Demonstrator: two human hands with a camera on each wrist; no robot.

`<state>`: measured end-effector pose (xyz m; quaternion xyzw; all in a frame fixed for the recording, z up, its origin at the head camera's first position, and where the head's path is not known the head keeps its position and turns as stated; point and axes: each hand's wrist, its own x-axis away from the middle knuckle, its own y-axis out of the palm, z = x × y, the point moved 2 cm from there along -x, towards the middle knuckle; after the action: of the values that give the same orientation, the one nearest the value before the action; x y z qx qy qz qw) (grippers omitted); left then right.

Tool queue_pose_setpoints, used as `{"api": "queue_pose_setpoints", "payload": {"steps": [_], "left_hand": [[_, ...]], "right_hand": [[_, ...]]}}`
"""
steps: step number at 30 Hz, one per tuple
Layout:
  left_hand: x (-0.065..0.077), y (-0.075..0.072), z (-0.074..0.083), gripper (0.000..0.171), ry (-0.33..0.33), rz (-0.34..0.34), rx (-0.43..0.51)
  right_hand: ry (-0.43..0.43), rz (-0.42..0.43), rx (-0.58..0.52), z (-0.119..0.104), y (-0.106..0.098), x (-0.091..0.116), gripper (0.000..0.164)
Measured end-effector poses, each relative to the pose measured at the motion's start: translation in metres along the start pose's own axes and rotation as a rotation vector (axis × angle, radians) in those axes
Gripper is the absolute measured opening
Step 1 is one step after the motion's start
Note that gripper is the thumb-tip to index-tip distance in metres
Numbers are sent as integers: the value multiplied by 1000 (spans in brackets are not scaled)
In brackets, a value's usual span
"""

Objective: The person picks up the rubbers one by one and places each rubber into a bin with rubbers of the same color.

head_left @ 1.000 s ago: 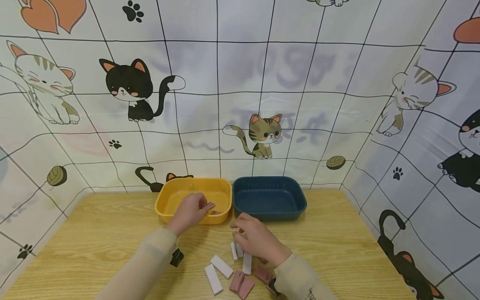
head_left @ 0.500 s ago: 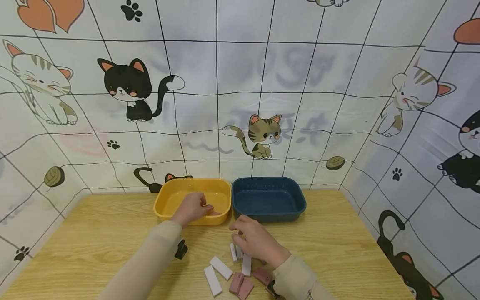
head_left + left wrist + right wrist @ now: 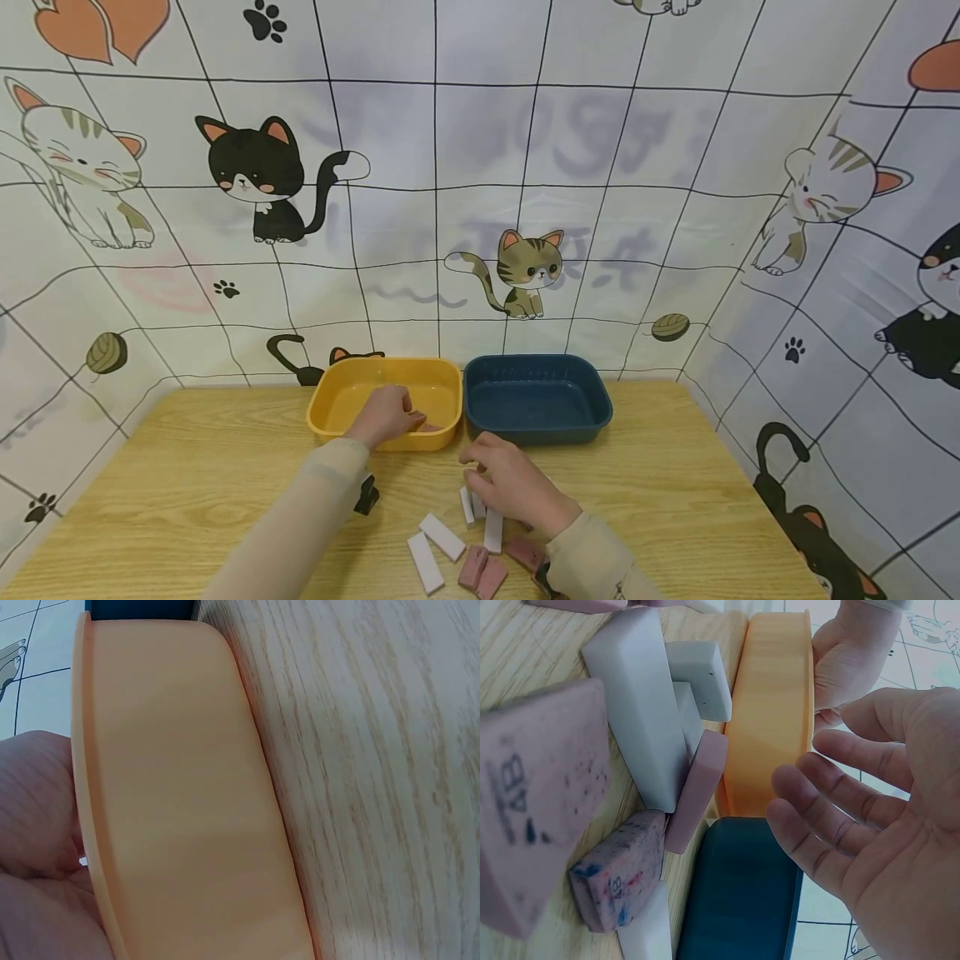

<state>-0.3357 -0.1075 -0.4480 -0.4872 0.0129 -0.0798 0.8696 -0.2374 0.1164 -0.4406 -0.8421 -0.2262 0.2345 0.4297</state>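
My left hand [image 3: 382, 417] reaches over the near rim of the yellow bin [image 3: 330, 404], fingers bent down inside, pinching a pink eraser low in the bin. Pink shows at the fingertips [image 3: 417, 419]; the bin wall hides them in the left wrist view. Another pink piece [image 3: 431, 427] lies beside them. My right hand [image 3: 517, 483] hovers above the erasers with loosely bent fingers and nothing in them. Below it stand white erasers [image 3: 492, 530]; in the right wrist view, pink erasers marked 4B [image 3: 619, 874] lie close by, some smudged blue and red.
A dark blue bin [image 3: 536, 400] stands against the yellow one's right side. Two white erasers [image 3: 426, 562] and several pink erasers [image 3: 474, 567] lie near the front of the wooden table [image 3: 187, 475]. A cat-print sheet [image 3: 405, 225] hangs behind and at both sides.
The left hand has sunk slightly further into the yellow bin with the pink eraser, its forearm shifting a little right. The right hand has stayed almost still.
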Motion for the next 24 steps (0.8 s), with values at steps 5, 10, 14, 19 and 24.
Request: {"api": "queue_pose_setpoints", "payload": {"steps": [5,10,14,19,24], "left_hand": [[1,-4,0,24,4,3,-12],[4,-9,4,26,10,15,-20],[11,-13,11,26,62,46,-21],[21,-15,21,17,164,110,-44],[30,-15,31,13,202,130,-33]], "right_hand": [[-8,3,-10,0,2,0,22],[-11,9,-27,1,3,1,22],[-14,25,-36,0,2,4,20],[-18,61,-43,0,1,8,19],[-25,97,-56,2,1,12,20]]}}
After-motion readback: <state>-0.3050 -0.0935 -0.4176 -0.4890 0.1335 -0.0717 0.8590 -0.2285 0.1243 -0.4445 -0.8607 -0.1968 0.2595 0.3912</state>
